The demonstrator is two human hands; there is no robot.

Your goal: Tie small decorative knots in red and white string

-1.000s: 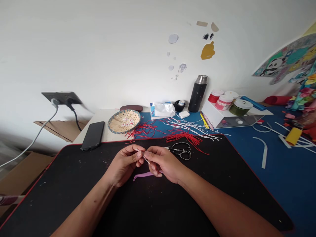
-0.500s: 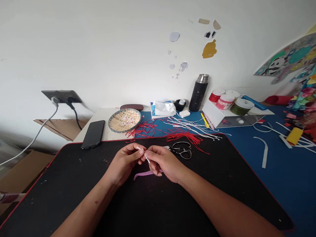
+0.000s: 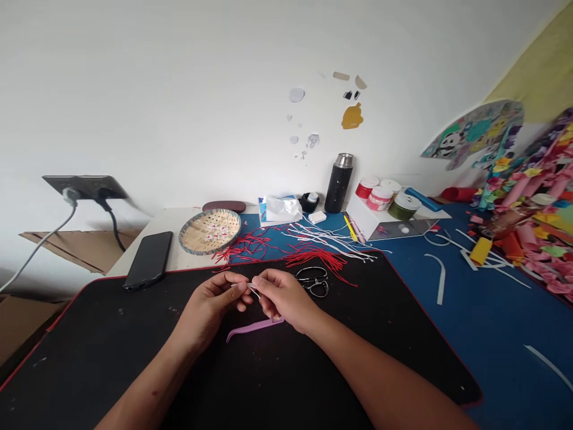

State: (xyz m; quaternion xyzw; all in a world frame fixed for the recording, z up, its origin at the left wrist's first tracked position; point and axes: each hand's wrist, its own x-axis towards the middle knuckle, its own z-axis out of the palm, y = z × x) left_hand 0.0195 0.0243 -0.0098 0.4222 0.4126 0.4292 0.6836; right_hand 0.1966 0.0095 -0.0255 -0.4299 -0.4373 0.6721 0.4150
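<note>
My left hand (image 3: 210,304) and my right hand (image 3: 282,298) meet above a black desk mat (image 3: 111,340). Their fingertips pinch a short, thin white cord (image 3: 251,288), partly hidden by the fingers. Just below my right hand, a pair of pink tweezers (image 3: 253,328) lies on the mat. Black-handled scissors (image 3: 312,282) rest beyond my right hand, near a bundle of red cords (image 3: 316,258). Several white cords (image 3: 329,240) lie further back.
A woven bamboo dish (image 3: 209,232) and a black phone (image 3: 149,260) sit beyond the mat. Further back stand a black flask (image 3: 338,184), tissues (image 3: 277,209) and red-lidded jars (image 3: 378,197). Colourful paper crafts (image 3: 528,203) pile up at right on a blue mat (image 3: 447,310).
The whole scene has shifted left and down as my head turned right, bringing more paper crafts into view. My hands remain together, pinching the white cord.
</note>
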